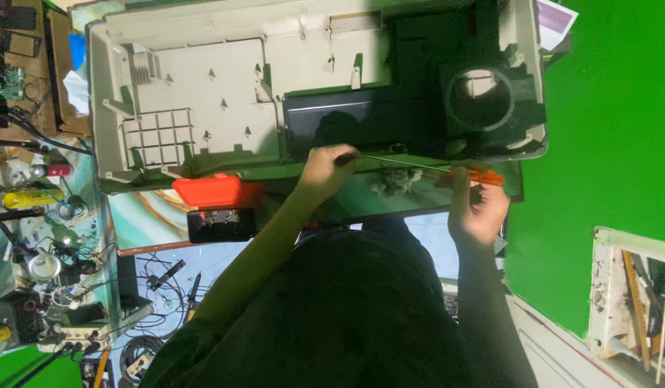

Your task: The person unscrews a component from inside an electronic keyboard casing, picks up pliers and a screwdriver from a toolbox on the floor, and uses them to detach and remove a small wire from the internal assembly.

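One large pale grey plastic housing lies across the counter, inner side up, and fills most of the far half of the view. In its right part sits one black insert with a single round opening.

One screwdriver lies nearly level along the near edge of the housing, with a thin metal shaft and an orange handle at the right end. The left hand is at the shaft's left end, its fingers pressed together and pinching the shaft where it meets the black insert. The right hand is at the handle, fingers curled around it from the near side. The two hands are well apart, with the whole shaft between them.

One clump of grey fluff sits just beneath the shaft, between the hands. Left of the left hand, one orange-red box rests against the housing's near edge, and one black block lies just near of it, touching or almost so.

The left side is crowded with cables, small boards and tools, leaving little free room. The right side opens onto a plain green surface; the housing's right end reaches it. A white frame stands at the near right.
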